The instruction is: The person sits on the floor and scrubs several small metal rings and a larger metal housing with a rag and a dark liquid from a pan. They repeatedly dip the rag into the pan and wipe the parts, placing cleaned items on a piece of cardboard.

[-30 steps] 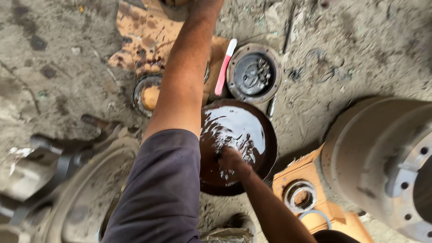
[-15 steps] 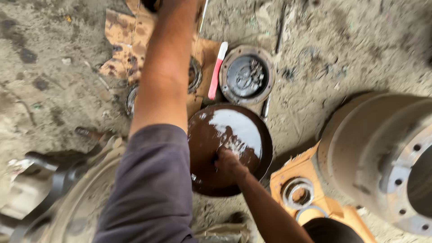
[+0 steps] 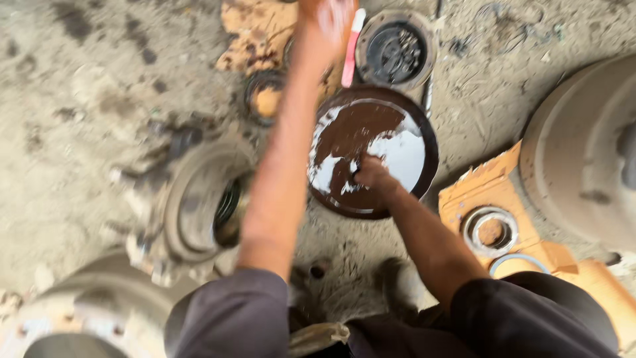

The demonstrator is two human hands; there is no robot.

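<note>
Grease pan [image 3: 424, 176] sits on dirt floor [image 3: 99, 99] before you, right hand [image 3: 371, 174] in it, fingers curled into brown grease. Left hand [image 3: 324, 23] blurred, reaching past pink-handled brush [image 3: 349, 50]; finger state unclear. Risk: grit contaminates grease; slick fingers lose hold.

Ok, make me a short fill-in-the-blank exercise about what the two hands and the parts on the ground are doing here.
1. The right hand is dipped into a round, dark ____ of brown liquid.
2. The left hand reaches out beside a pink-and-white ____.
3. The metal bearing ring lies on a piece of orange ____.
4. The hub cover lies on the far side of the pan, away from the ____.

Missing words: pan; brush; cardboard; person
</note>
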